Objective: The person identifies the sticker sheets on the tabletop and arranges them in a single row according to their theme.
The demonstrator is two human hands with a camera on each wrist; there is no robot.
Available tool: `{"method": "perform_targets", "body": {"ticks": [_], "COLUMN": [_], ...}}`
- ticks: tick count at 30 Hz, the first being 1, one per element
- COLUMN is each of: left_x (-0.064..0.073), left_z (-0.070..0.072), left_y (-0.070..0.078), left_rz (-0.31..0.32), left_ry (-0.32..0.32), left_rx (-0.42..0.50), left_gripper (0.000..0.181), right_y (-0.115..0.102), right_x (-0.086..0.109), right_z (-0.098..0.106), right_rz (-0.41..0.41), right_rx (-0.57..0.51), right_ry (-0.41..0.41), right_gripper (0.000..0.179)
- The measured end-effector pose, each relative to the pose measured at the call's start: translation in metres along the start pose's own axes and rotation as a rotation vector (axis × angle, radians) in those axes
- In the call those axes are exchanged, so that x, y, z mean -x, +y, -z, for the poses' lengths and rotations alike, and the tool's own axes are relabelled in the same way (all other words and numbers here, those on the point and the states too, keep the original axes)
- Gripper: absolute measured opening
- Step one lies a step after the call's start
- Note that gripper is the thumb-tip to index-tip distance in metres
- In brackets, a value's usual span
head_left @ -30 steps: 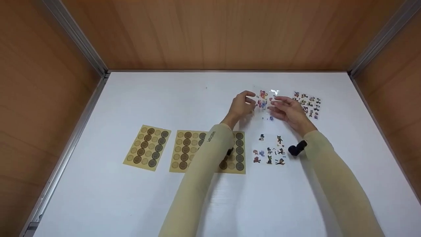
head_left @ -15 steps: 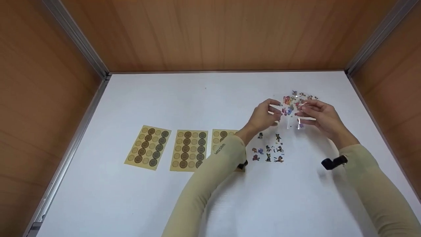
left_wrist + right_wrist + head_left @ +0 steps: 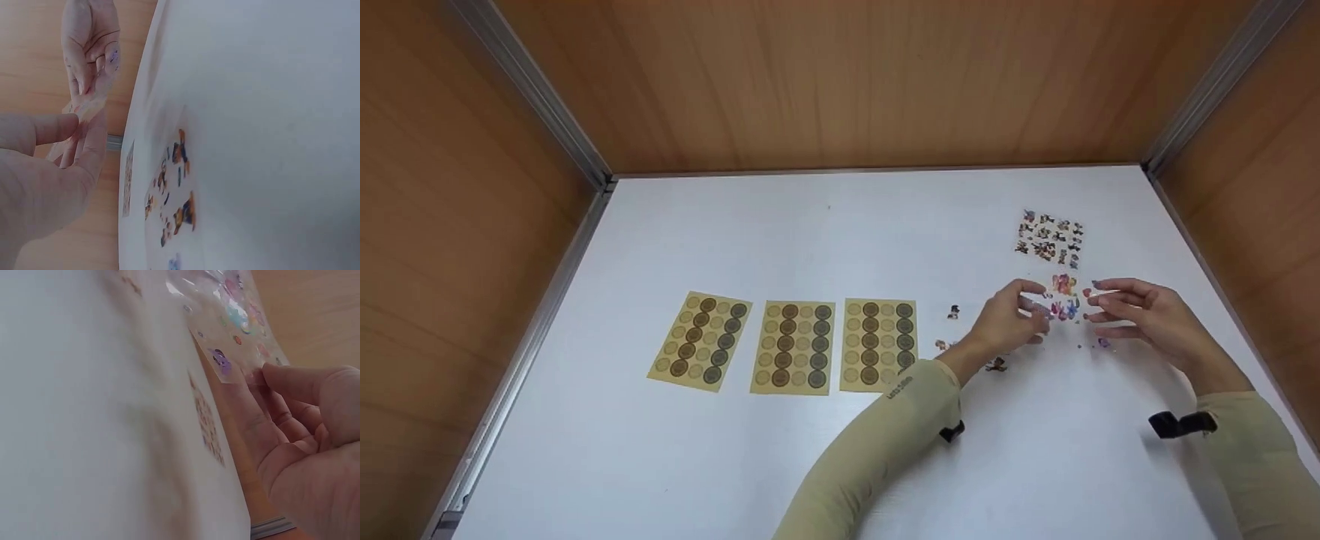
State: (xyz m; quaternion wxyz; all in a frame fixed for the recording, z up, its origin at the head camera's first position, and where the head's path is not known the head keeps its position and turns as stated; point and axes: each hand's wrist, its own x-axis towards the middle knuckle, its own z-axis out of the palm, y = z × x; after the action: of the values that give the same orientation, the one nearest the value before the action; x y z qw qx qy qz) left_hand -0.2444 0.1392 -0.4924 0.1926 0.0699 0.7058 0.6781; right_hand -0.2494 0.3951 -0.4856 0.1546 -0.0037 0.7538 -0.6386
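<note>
A clear sticker sheet [image 3: 1063, 307] with colourful cartoon figures is held up above the white table between both hands. My left hand [image 3: 1011, 321] pinches its left edge between thumb and fingers. At the opposite edge my right hand [image 3: 1156, 324] grips it; in the right wrist view the thumb presses on the transparent sheet [image 3: 233, 332] near a purple figure. Below my left forearm, another clear sticker sheet [image 3: 952, 311] lies partly covered. Farther back, a third sticker sheet [image 3: 1048, 238] with small dark figures lies flat, just beyond the held one.
Three tan sheets of round stickers lie in a row to the left: a slanted left sheet [image 3: 700, 341], a middle sheet [image 3: 793, 347] and a right sheet [image 3: 879, 337], whose lower edge meets my left sleeve. Wooden panels [image 3: 870, 82] wall the table [image 3: 720, 465] at the back and sides.
Both hands have carried the clear sticker sheet to the right and toward me. It passed over the back sticker sheet, which shows uncovered again. My left forearm now overlaps the lower sticker sheet.
</note>
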Motion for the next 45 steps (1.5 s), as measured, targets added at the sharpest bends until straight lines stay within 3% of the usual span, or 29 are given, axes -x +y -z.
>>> {"method": "perform_targets", "body": {"ticks": [3, 6, 12, 17, 23, 30, 37, 41, 45], "left_x": [0.002, 0.005, 0.006, 0.009, 0.012, 0.017, 0.018, 0.019, 0.021], "left_z": [-0.007, -0.012, -0.02, -0.022, -0.019, -0.019, -0.026, -0.031, -0.032], "left_y": [-0.006, -0.011, -0.018, -0.023, -0.028, -0.03, -0.028, -0.024, -0.021], "left_rz": [0.039, 0.066, 0.017, -0.002, 0.016, -0.03, -0.075, -0.066, -0.039], "left_ry": [0.037, 0.073, 0.08, 0.077, 0.069, 0.056, 0.054, 0.025, 0.003], "left_rx": [-0.051, -0.117, -0.253, -0.331, -0.335, -0.38, -0.564, -0.655, -0.684], "left_gripper": [0.052, 0.062, 0.075, 0.078, 0.083, 0.082, 0.081, 0.083, 0.086], "right_y": [0.006, 0.011, 0.018, 0.028, 0.034, 0.031, 0.028, 0.028, 0.028], "right_x": [0.005, 0.007, 0.01, 0.012, 0.015, 0.015, 0.012, 0.011, 0.01], "right_z": [0.002, 0.003, 0.003, -0.002, -0.004, -0.007, -0.011, -0.013, -0.015], "right_rz": [-0.01, -0.015, -0.019, -0.062, -0.048, -0.005, 0.035, 0.022, 0.005], "right_rx": [0.148, 0.23, 0.337, 0.348, 0.295, 0.493, 0.638, 0.674, 0.71], "right_ry": [0.018, 0.024, 0.053, 0.046, 0.023, 0.016, 0.032, 0.038, 0.039], "right_gripper": [0.052, 0.055, 0.059, 0.072, 0.07, 0.069, 0.066, 0.063, 0.061]}}
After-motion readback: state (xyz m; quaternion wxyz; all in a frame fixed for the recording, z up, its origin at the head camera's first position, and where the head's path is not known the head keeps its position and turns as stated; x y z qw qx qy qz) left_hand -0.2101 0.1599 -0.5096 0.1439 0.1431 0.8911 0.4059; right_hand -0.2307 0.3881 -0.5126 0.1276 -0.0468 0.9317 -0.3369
